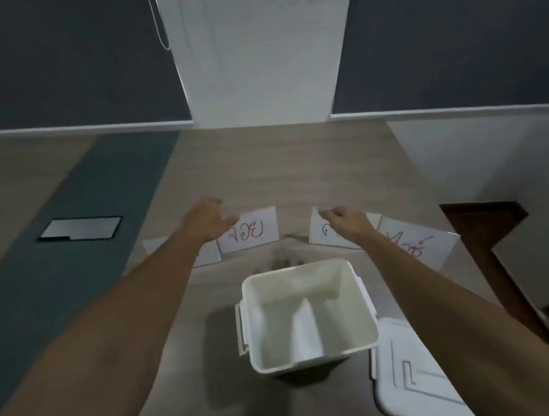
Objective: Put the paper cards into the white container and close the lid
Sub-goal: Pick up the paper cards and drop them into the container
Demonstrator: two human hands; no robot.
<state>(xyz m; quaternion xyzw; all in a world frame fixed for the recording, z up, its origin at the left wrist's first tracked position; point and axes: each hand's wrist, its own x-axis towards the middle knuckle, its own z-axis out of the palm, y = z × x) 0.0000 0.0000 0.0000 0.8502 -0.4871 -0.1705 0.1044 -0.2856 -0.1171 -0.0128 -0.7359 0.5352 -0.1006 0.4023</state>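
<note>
We start with the tabletop (295,160), pale wood grain running away toward twelve o'clock, and on it the white container (307,313) stands open at six o'clock from the row of cards. Its lid (408,384) lies off, flat on the tabletop at about four o'clock from the container, touching or just beside its corner. Inside, we see one pale sheet (304,333) leaning against the near wall; we take it for a card already in.

Beyond the container, four paper cards remain out. At eleven o'clock the card with red writing (252,231), further left a plain card (209,255) partly under the forearm, at one o'clock another card (328,234), and at two o'clock the far right card (417,242).

Left hand (207,221) spread, fingertips on the red-lettered card's edge. Right hand (344,218) curled over its card's top edge; whether it pinches, we cannot tell. So early going, we judge: most cards left, lid still to close.
</note>
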